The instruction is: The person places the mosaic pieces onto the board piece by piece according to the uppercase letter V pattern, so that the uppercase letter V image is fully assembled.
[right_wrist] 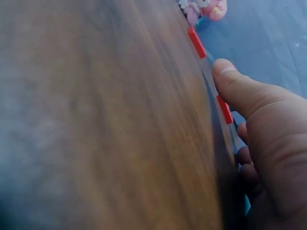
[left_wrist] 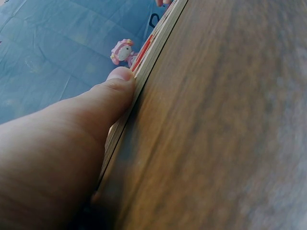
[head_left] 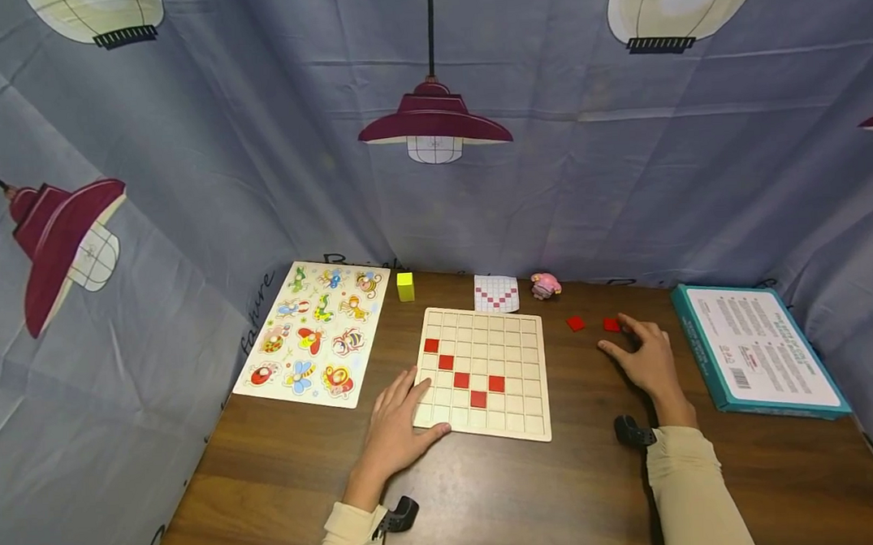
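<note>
A pale wooden grid board lies mid-table, with several red square tiles in its cells; five would form a slanting line with a short upturn, such as the lowest tile. My left hand rests at the board's near left corner, its thumb against the near edge and fingers along the left side. Two loose red tiles lie right of the board. My right hand is at the farther-right tile, thumb and forefinger spread apart near it. The other loose tile lies to its left, untouched.
Behind the board are a small patterned card, a pink toy figure and a yellow block. An insect picture board lies left. A teal-edged box lies right of my right hand. Grey curtain borders the table.
</note>
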The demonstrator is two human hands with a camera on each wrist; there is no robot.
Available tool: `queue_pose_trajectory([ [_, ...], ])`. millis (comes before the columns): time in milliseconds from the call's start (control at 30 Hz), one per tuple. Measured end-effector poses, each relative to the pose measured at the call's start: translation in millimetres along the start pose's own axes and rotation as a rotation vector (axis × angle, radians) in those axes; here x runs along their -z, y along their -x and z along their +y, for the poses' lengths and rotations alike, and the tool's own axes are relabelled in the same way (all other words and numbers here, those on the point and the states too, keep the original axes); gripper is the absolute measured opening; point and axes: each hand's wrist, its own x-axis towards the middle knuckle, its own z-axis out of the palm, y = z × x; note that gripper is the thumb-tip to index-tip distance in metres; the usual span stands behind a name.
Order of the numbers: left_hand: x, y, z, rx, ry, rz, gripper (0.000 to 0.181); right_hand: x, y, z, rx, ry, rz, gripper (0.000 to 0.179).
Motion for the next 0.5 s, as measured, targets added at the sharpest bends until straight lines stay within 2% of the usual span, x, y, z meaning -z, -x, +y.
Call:
queue_pose_trajectory([
  [167, 0.1, 0.8, -0.1, 0.006, 0.002, -0.003, 0.085, 0.3, -4.5, 0.3, -0.043, 0.056, -0.071, 0.076],
  [500, 0.5, -0.1, -0.1, 0.012, 0.0, -0.014, 0.085, 2.6, -4.3, 6.1, -0.015, 0.092, -0.114, 0.06],
])
